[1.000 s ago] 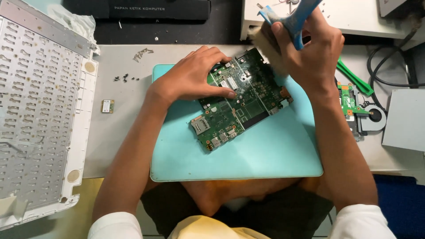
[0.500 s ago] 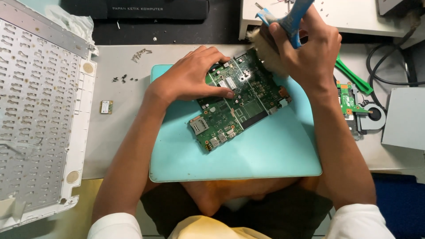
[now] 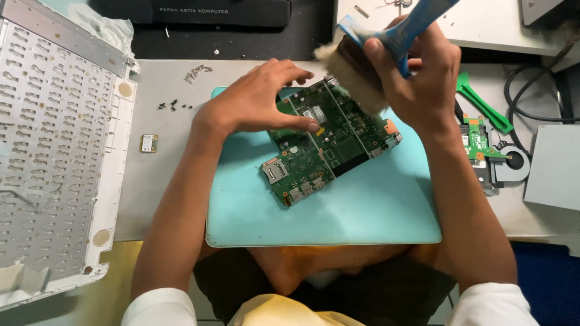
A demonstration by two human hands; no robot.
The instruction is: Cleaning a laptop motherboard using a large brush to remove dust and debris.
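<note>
A green circuit board (image 3: 323, 151) lies tilted on a light blue mat (image 3: 338, 211). My left hand (image 3: 254, 99) presses down on the board's upper left part with spread fingers. My right hand (image 3: 420, 78) grips a blue-handled brush (image 3: 356, 66); its pale bristles hover just over the board's far right corner.
A white laptop shell (image 3: 57, 151) with its keyboard underside showing lies at the left. Small screws (image 3: 175, 105) and a small card (image 3: 148, 143) sit on the grey desk. A green pry tool (image 3: 483, 108), a small board with a fan (image 3: 495, 157) and cables lie at the right.
My right hand has swept the brush leftward across the far edge of the board. My left hand stays on the board.
</note>
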